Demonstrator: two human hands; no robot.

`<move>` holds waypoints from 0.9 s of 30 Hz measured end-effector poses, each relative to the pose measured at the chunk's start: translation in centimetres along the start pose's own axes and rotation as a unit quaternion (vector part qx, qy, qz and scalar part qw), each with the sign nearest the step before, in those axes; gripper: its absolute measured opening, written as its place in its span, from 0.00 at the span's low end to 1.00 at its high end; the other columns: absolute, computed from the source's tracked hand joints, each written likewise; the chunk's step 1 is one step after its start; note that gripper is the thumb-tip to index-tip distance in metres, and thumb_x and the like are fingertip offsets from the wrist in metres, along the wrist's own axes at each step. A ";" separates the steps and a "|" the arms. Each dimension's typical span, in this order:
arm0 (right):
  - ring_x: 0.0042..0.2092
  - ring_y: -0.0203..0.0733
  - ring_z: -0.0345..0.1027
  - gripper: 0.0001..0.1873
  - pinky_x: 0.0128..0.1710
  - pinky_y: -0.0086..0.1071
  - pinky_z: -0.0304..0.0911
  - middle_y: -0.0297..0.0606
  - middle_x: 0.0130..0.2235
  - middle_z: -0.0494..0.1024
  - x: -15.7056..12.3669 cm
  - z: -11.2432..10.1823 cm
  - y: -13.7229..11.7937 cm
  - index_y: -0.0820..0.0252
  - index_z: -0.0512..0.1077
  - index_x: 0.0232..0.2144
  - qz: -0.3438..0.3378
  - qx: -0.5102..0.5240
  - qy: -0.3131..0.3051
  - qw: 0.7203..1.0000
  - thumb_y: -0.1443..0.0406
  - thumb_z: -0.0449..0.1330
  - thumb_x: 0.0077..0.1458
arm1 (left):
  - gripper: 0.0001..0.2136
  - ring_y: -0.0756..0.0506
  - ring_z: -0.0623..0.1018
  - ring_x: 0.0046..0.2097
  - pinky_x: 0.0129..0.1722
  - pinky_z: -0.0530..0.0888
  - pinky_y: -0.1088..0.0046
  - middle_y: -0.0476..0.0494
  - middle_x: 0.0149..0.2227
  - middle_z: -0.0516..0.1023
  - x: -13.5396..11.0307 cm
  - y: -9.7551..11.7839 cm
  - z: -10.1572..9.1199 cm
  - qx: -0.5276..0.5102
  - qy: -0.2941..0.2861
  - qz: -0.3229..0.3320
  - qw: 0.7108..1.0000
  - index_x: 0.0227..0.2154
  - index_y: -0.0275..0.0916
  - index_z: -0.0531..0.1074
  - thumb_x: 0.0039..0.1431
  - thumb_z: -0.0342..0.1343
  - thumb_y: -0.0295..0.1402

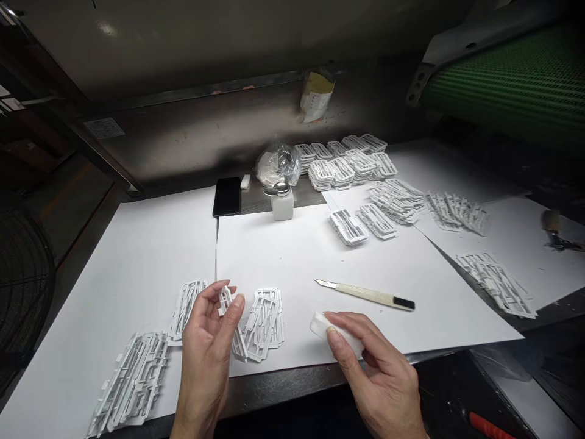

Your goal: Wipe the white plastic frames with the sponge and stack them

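Note:
My left hand (205,347) pinches a small white plastic frame piece (224,300) between thumb and fingers, slightly above the table. My right hand (379,369) is closed around a white block-like pad (320,324), its far end sticking out past the thumb; I cannot tell its material. Between the hands lies a loose pile of white plastic frames (264,326). Just left of my left hand rest more frames (186,308), with a larger stack (132,381) nearer the front edge. A craft knife (365,294) with a cream handle lies beyond my right hand, its blade pointing left.
White paper sheets (274,256) cover the metal table. Toward the back are a black phone (227,196), a clear plastic bag (278,163) and a white block (283,207) bearing a shiny metal piece. Stacked frames (340,171) fill the back right. A green conveyor belt (512,85) overhangs the right.

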State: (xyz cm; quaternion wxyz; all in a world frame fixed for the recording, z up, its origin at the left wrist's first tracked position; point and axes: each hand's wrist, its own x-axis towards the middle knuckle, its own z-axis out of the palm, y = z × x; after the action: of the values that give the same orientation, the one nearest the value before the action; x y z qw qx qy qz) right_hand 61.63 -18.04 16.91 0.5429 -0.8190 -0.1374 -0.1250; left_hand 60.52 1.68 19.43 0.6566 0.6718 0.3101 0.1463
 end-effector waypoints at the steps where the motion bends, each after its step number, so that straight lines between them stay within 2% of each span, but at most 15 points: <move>1: 0.41 0.43 0.73 0.09 0.40 0.32 0.70 0.36 0.39 0.77 0.0 0.0 0.0 0.53 0.74 0.42 0.001 0.000 0.000 1.000 0.67 0.59 0.59 | 0.18 0.42 0.69 0.55 0.52 0.65 0.66 0.44 0.50 0.72 0.5 0.0 -0.1 0.054 0.004 0.017 0.998 0.45 0.45 0.69 0.52 0.59 0.44; 4: 0.41 0.43 0.73 0.08 0.40 0.32 0.70 0.36 0.39 0.77 -0.1 -0.1 0.1 0.53 0.74 0.42 0.003 0.003 0.002 1.000 0.67 0.59 0.59 | 0.21 0.36 0.69 0.54 0.51 0.65 0.58 0.40 0.52 0.70 2.3 0.0 -0.5 0.184 0.013 0.038 0.982 0.45 0.44 0.72 0.49 0.60 0.46; 8: 0.41 0.42 0.72 0.09 0.40 0.31 0.69 0.36 0.39 0.77 -0.2 -0.2 0.1 0.54 0.74 0.42 0.000 0.004 0.002 1.000 0.67 0.59 0.59 | 0.21 0.32 0.71 0.50 0.48 0.66 0.54 0.37 0.52 0.72 3.5 0.1 -0.5 0.258 -0.020 0.053 0.964 0.45 0.43 0.75 0.48 0.60 0.45; 12: 0.41 0.41 0.72 0.09 0.40 0.30 0.69 0.35 0.39 0.76 -0.3 -0.3 0.1 0.53 0.74 0.42 0.005 0.001 -0.001 1.000 0.68 0.59 0.59 | 0.23 0.31 0.71 0.53 0.51 0.65 0.52 0.34 0.55 0.71 3.4 -0.5 -0.1 0.292 -0.048 0.058 0.953 0.50 0.41 0.72 0.53 0.55 0.45; 15: 0.41 0.41 0.72 0.09 0.40 0.30 0.69 0.35 0.40 0.76 -0.2 -0.4 0.2 0.53 0.74 0.43 0.011 -0.003 -0.003 1.000 0.67 0.59 0.59 | 0.22 0.30 0.69 0.55 0.53 0.64 0.51 0.32 0.56 0.70 3.9 -0.7 0.4 0.310 -0.059 0.074 0.946 0.49 0.39 0.73 0.53 0.54 0.44; 20: 0.41 0.43 0.72 0.09 0.40 0.32 0.69 0.36 0.40 0.76 -0.2 -0.3 0.3 0.53 0.74 0.42 0.014 -0.007 -0.008 1.000 0.66 0.59 0.60 | 0.21 0.32 0.65 0.59 0.58 0.59 0.55 0.30 0.56 0.68 7.4 -0.3 2.7 0.323 -0.052 0.136 0.935 0.50 0.35 0.72 0.54 0.53 0.39; 23: 0.41 0.44 0.72 0.08 0.40 0.32 0.69 0.36 0.40 0.77 -0.2 -0.5 0.3 0.53 0.74 0.42 0.011 -0.013 -0.001 1.000 0.66 0.59 0.59 | 0.22 0.31 0.62 0.61 0.58 0.57 0.56 0.29 0.56 0.68 9.1 0.0 4.1 0.325 -0.051 0.151 0.932 0.50 0.35 0.71 0.53 0.55 0.37; 25: 0.41 0.44 0.73 0.08 0.40 0.32 0.70 0.36 0.39 0.77 -0.3 -0.8 0.3 0.53 0.75 0.42 0.011 -0.018 0.007 1.000 0.66 0.59 0.59 | 0.24 0.30 0.59 0.62 0.58 0.56 0.55 0.29 0.55 0.68 8.9 0.3 4.2 0.330 -0.051 0.154 0.930 0.51 0.35 0.70 0.52 0.56 0.39; 27: 0.40 0.44 0.73 0.08 0.39 0.33 0.70 0.37 0.39 0.77 -0.3 -1.0 0.5 0.53 0.75 0.42 0.018 -0.023 0.014 0.999 0.65 0.59 0.59 | 0.24 0.28 0.64 0.58 0.53 0.60 0.53 0.29 0.50 0.72 7.6 0.4 3.6 0.342 -0.055 0.145 0.927 0.49 0.36 0.71 0.51 0.56 0.44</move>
State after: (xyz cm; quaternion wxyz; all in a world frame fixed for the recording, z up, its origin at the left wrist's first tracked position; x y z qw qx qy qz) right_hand 61.48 -19.19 16.77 0.5275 -0.8321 -0.1122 -0.1295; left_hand 68.55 3.49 17.92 0.3748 0.9000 0.2044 0.0878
